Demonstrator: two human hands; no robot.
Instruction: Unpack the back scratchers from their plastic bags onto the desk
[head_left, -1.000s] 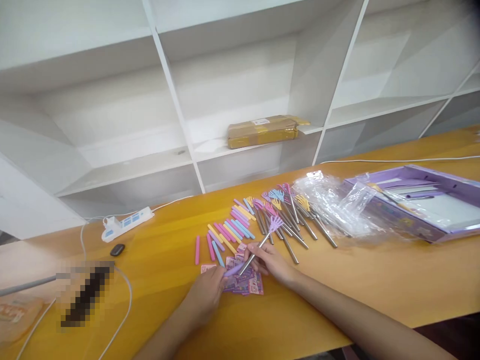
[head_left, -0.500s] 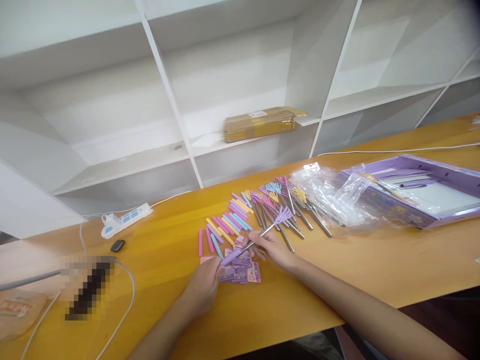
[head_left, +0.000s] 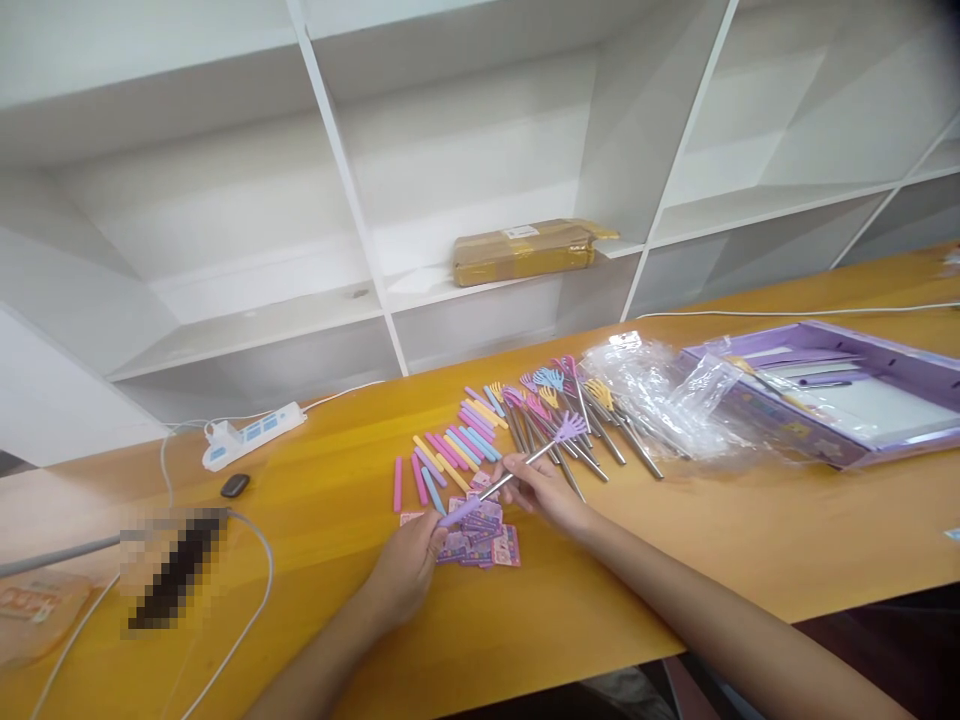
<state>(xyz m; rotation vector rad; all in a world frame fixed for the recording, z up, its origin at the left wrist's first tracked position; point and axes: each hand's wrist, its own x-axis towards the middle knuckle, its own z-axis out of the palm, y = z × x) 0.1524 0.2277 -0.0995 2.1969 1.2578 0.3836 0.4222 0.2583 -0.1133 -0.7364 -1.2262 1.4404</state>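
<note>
A back scratcher (head_left: 491, 490) with a purple hand-shaped head, metal rod and purple handle slants between my hands. My left hand (head_left: 409, 560) is closed around the lower end of its purple handle. Higher up, my right hand (head_left: 536, 490) grips the metal rod with thumb and fingers. Beneath it lies a pile of small printed cards (head_left: 480, 540). Just beyond, loose handle sleeves (head_left: 454, 447) in pink, yellow, blue and purple lie in rows. To their right is a heap of back scratchers (head_left: 559, 400) with coloured heads and bare metal rods.
Clear plastic bags (head_left: 652, 390) lie beside a purple open box (head_left: 810, 410) on the right. A white power strip (head_left: 255, 435), a small black object (head_left: 235, 486) and cables are at left. A taped carton (head_left: 525, 252) rests on the shelf behind the wooden table (head_left: 600, 610).
The camera view has shifted slightly. Both hands keep their hold on the back scratcher, and its position is almost the same.
</note>
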